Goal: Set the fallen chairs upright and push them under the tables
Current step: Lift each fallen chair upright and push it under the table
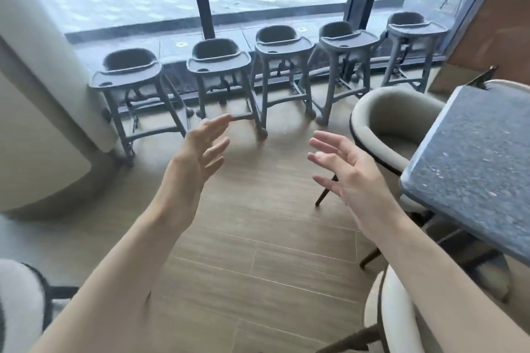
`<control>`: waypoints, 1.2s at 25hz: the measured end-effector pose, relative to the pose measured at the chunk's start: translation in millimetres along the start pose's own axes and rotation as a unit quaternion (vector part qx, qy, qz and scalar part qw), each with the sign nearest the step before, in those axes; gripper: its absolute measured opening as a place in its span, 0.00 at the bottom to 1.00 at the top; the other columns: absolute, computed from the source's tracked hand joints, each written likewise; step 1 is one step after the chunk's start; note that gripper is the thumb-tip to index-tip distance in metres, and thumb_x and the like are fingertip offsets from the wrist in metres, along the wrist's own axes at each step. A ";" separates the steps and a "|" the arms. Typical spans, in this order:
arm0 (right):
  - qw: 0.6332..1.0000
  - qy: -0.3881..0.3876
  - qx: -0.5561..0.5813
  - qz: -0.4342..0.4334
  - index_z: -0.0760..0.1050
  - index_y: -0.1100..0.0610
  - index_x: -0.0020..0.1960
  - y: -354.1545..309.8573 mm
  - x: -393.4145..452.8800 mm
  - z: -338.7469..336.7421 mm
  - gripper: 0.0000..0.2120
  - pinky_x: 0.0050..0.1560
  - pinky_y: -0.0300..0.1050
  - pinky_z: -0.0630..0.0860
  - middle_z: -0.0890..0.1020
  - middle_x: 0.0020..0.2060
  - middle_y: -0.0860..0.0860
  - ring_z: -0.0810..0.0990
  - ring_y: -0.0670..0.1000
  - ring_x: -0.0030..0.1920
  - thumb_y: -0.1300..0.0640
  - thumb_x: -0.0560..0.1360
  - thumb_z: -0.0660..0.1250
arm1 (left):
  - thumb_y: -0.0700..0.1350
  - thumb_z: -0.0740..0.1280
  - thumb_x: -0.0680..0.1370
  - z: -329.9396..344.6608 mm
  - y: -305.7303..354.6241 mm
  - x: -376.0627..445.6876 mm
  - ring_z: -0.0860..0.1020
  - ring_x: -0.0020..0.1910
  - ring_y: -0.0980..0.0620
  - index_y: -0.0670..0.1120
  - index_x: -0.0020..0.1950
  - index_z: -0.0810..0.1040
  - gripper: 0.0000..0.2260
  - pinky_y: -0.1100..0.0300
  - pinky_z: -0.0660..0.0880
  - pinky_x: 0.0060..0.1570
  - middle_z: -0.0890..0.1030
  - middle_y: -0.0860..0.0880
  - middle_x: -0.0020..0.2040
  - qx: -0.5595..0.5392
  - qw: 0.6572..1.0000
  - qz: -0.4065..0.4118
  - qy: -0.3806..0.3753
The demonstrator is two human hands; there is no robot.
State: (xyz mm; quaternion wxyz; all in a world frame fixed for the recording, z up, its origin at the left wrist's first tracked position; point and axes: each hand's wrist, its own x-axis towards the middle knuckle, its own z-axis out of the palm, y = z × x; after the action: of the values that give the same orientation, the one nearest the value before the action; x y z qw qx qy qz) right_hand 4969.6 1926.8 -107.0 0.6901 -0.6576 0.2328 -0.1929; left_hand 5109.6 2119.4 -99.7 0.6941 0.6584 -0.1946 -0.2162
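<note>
Hands raised empty between chairs.
Left hand [198,152] and right hand [344,169] hover spread, holding nothing, probably between chairs. At three o'clock a cream chair [393,126] stands upright, tucked against the speckled table [470,157]; no fallen chair shows.

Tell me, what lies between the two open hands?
Only bare wooden floor shows between the left hand and right hand in the head view; neither holds anything.
</note>
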 end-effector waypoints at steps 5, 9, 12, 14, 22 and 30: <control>0.999 0.025 0.017 -0.010 0.78 0.46 0.63 -7.8 67.3 25.3 0.14 0.65 0.54 0.76 0.82 0.60 0.43 0.80 0.43 0.62 0.59 0.80 0.66 | 0.66 0.61 0.70 -24.6 0.5 68.9 0.77 0.66 0.60 0.61 0.68 0.78 0.27 0.54 0.70 0.68 0.77 0.64 0.68 -0.022 1.000 -0.009 -0.021; 0.999 0.027 0.009 -0.016 0.79 0.46 0.61 -6.7 134.6 34.4 0.14 0.64 0.54 0.77 0.83 0.59 0.43 0.81 0.42 0.60 0.60 0.80 0.66 | 0.66 0.63 0.68 -28.6 -0.8 136.6 0.77 0.66 0.61 0.61 0.68 0.79 0.29 0.54 0.70 0.67 0.78 0.63 0.68 -0.038 0.999 -0.013 -0.026; 1.000 0.026 0.008 -0.013 0.80 0.45 0.60 -4.1 198.5 36.2 0.14 0.64 0.54 0.77 0.83 0.58 0.41 0.81 0.42 0.60 0.59 0.79 0.66 | 0.66 0.63 0.67 -25.0 0.2 201.9 0.78 0.65 0.61 0.60 0.67 0.79 0.29 0.56 0.71 0.65 0.79 0.64 0.67 -0.038 0.999 -0.013 -0.024; 1.000 0.021 0.009 -0.013 0.80 0.43 0.60 -6.4 246.9 34.7 0.14 0.63 0.54 0.77 0.83 0.57 0.40 0.81 0.42 0.60 0.59 0.79 0.67 | 0.66 0.63 0.68 -20.0 3.7 252.4 0.78 0.64 0.61 0.61 0.66 0.80 0.28 0.55 0.71 0.66 0.79 0.63 0.66 -0.033 0.999 -0.009 -0.024; 1.000 0.011 0.006 -0.007 0.82 0.42 0.57 -19.6 410.3 18.8 0.13 0.61 0.51 0.78 0.84 0.57 0.41 0.80 0.43 0.62 0.58 0.79 0.67 | 0.62 0.64 0.71 4.7 21.2 420.1 0.78 0.65 0.59 0.63 0.61 0.81 0.20 0.50 0.69 0.71 0.79 0.63 0.67 -0.030 0.999 -0.004 -0.035; 0.999 0.018 -0.003 0.029 0.81 0.46 0.59 -19.5 527.2 25.7 0.13 0.61 0.52 0.78 0.84 0.57 0.43 0.81 0.44 0.60 0.60 0.79 0.66 | 0.56 0.61 0.73 5.7 21.1 545.5 0.77 0.67 0.56 0.59 0.59 0.81 0.18 0.48 0.68 0.73 0.79 0.59 0.67 -0.040 0.998 -0.038 -0.014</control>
State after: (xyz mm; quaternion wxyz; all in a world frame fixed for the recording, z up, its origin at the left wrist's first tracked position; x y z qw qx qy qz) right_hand 5416.0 1644.9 -122.5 0.6891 -0.6491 0.2646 -0.1838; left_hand 5560.6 1811.9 -86.3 0.7082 0.6340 -0.1707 -0.2594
